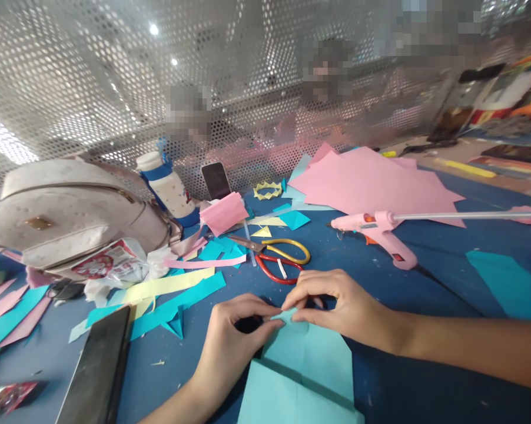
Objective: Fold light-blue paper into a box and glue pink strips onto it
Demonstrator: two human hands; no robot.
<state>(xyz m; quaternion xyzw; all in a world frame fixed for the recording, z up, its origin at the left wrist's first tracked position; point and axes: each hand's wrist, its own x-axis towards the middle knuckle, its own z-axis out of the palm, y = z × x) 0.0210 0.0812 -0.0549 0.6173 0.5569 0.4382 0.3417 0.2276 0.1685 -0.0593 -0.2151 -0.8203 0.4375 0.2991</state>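
Note:
A folded sheet of light teal paper (312, 359) lies at the front of the blue table, with creases across it and a flap in the lower part. My left hand (241, 333) pinches its far edge between thumb and fingers. Close beside it, my right hand (327, 297) pinches the same edge, the two sets of fingertips almost touching. Just beyond my hands rest scissors (283, 256) with one yellow and one red handle. To the right of them lies a pink glue gun (382, 232) with a long glue stick in its back.
Paper scraps (177, 294) in teal, yellow and pink cover the left side. A dark phone-like slab (95, 371) lies front left. Behind stand a pale backpack (71, 206), a bottle (168, 188) and a phone (216, 181). Pink jagged paper (371, 179) sits before a perforated metal panel (248, 76).

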